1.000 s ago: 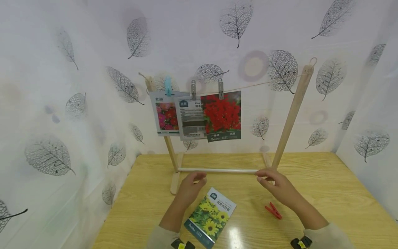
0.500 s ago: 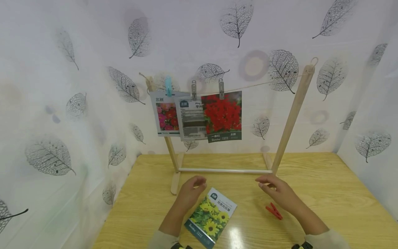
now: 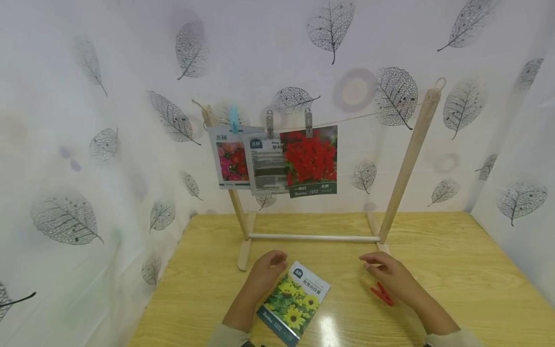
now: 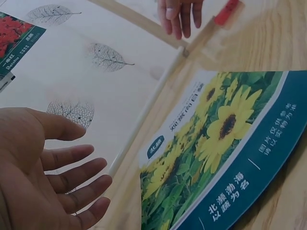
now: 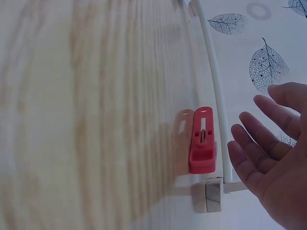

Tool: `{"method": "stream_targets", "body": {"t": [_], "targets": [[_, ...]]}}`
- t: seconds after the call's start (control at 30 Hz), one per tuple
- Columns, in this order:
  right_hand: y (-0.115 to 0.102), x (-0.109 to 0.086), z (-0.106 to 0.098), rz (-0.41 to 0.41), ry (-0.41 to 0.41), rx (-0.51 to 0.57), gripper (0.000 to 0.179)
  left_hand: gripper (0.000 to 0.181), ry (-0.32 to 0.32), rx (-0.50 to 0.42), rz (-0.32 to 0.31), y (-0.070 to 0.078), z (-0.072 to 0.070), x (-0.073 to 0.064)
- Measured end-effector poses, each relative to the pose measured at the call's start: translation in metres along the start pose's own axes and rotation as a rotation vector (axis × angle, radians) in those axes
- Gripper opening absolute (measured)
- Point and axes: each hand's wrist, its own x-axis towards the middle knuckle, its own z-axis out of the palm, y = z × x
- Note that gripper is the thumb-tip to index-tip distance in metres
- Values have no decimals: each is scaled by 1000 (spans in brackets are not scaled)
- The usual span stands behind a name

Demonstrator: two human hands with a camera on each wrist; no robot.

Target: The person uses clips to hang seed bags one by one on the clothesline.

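My left hand [image 3: 265, 272] hovers beside a sunflower seed packet [image 3: 296, 302] that lies on the table. Its fingers are loosely bent with nothing between them, as the left wrist view shows. Over on the right, my right hand [image 3: 388, 272] is held above the table, relaxed and holding nothing. A red clothespin [image 3: 382, 294] lies just below that hand; the right wrist view shows the clothespin [image 5: 203, 141] near the end of the rack's foot. Three packets hang on the string: a pink-and-red flower packet [image 3: 232, 161], a grey text-side packet [image 3: 265, 166] and a red flower packet [image 3: 310, 161].
The wooden rack has a left post [image 3: 237, 212], a right post [image 3: 409, 166] and a white crossbar [image 3: 314, 237]. A blue clip [image 3: 234, 119] and two metal clips [image 3: 309, 123] grip the packets on the string [image 3: 364, 116]. Leaf-patterned curtain [image 3: 130, 62] surrounds the table [image 3: 455, 260].
Both hands have drawn back slightly toward me; the right hand has left the crossbar's right end. The packets and the red clothespin have stayed in place.
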Motion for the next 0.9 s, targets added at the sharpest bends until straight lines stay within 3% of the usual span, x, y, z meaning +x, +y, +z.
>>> {"method": "stream_targets", "body": {"t": [0.4, 0.67, 0.9], "targets": [[5, -9, -1, 2, -10, 27, 32, 36, 11, 24, -95, -10, 5, 2], [6, -12, 0, 37, 0, -8, 31, 35, 54, 155, -7, -14, 6, 0], [6, -13, -1, 112, -30, -9, 33, 37, 40, 250, 38, -14, 7, 0]]}}
